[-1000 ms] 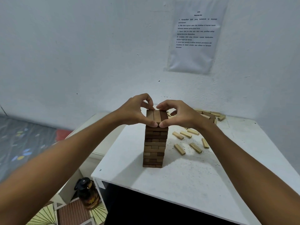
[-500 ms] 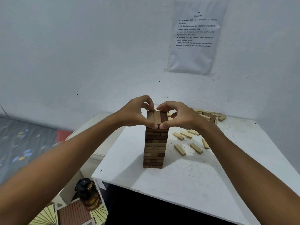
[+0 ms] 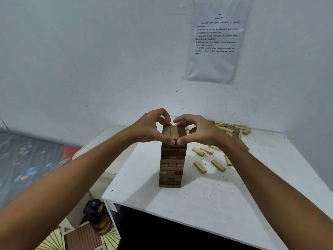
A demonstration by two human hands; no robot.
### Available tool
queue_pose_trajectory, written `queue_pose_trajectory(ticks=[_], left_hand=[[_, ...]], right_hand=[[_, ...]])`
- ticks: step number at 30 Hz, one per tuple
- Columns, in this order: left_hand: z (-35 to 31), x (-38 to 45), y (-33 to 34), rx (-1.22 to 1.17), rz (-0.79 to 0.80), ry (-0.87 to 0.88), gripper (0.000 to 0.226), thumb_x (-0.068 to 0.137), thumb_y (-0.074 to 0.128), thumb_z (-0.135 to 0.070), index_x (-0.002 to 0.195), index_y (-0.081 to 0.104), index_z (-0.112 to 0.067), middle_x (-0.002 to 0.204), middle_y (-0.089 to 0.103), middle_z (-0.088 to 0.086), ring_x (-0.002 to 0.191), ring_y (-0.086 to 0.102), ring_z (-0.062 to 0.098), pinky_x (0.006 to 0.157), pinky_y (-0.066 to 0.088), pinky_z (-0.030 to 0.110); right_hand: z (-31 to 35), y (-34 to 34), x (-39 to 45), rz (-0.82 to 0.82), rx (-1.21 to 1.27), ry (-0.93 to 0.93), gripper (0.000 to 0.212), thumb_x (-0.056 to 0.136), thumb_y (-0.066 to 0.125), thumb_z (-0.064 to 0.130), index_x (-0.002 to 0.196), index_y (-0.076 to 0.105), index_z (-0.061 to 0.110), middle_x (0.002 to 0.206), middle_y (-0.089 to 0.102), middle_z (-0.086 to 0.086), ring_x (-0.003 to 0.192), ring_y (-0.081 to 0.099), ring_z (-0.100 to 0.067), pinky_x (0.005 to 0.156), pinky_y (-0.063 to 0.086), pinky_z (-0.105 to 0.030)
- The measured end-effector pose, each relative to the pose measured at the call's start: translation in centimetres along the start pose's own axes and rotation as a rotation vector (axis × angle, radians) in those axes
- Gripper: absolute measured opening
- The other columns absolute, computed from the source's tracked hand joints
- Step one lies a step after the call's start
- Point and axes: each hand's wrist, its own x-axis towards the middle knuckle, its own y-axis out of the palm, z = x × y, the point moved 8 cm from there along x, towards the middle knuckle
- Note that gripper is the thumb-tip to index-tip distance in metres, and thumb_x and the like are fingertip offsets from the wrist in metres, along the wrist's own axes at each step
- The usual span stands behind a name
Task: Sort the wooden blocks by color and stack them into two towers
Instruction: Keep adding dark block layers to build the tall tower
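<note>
Wooden blocks are stacked in one tower (image 3: 172, 159) near the middle of the white counter (image 3: 207, 199), its layers mixing dark and pale pieces. On the floor at far left stands a dark jug (image 3: 98, 216). The left hand (image 3: 150, 128) pinches the top layer's left side, fingers (image 3: 166, 120) curled at the far edge and thumb at the near one. The right hand (image 3: 197, 131) grasps the same layer's right side likewise. Loose pale blocks (image 3: 209, 157) lie scattered right of the tower; a mixed pile (image 3: 229, 128) sits at the back, beneath a printed sheet (image 3: 216, 40) on the wall
</note>
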Motion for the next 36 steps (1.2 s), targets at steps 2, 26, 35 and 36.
queue_pose_trajectory(ticks=[2, 26, 35, 36], left_hand=[[0.0, 0.0, 0.0, 0.001, 0.002, 0.0, 0.068, 0.04, 0.078, -0.06, 0.096, 0.052, -0.031, 0.107, 0.061, -0.014, 0.099, 0.055, -0.012, 0.079, 0.052, 0.028], [0.1, 0.0, 0.0, -0.014, 0.033, 0.015, 0.071, 0.045, 0.079, -0.063, 0.106, 0.054, -0.037, 0.11, 0.064, -0.016, 0.104, 0.055, -0.011, 0.076, 0.047, 0.018], [-1.0, 0.5, -0.9, 0.008, -0.061, 0.07, 0.05, 0.071, 0.075, -0.058, 0.106, 0.061, -0.027, 0.108, 0.067, -0.012, 0.103, 0.061, 0.0, 0.074, 0.047, 0.014], [-1.5, 0.6, -1.0, 0.012, -0.07, 0.081, 0.05, 0.071, 0.073, -0.06, 0.105, 0.061, -0.026, 0.106, 0.067, -0.013, 0.101, 0.061, 0.0, 0.074, 0.047, 0.013]], right_hand=[[-0.1, 0.1, 0.0, 0.002, 0.004, 0.002, 0.068, 0.059, 0.08, 0.041, 0.123, 0.058, 0.037, 0.121, 0.06, 0.007, 0.116, 0.051, -0.002, 0.083, 0.047, -0.024], [0.3, 0.1, -0.2, 0.026, 0.015, -0.001, 0.068, 0.061, 0.081, 0.04, 0.123, 0.054, 0.042, 0.123, 0.06, 0.006, 0.118, 0.051, -0.005, 0.086, 0.044, -0.024], [0.8, -1.2, -0.4, -0.029, 0.064, -0.022, 0.048, 0.079, 0.072, 0.041, 0.124, 0.058, 0.03, 0.12, 0.064, 0.002, 0.113, 0.059, -0.01, 0.095, 0.05, -0.035], [0.8, -1.6, -0.5, -0.042, 0.063, -0.02, 0.047, 0.081, 0.071, 0.041, 0.124, 0.059, 0.029, 0.12, 0.064, 0.002, 0.112, 0.06, -0.011, 0.095, 0.051, -0.036]])
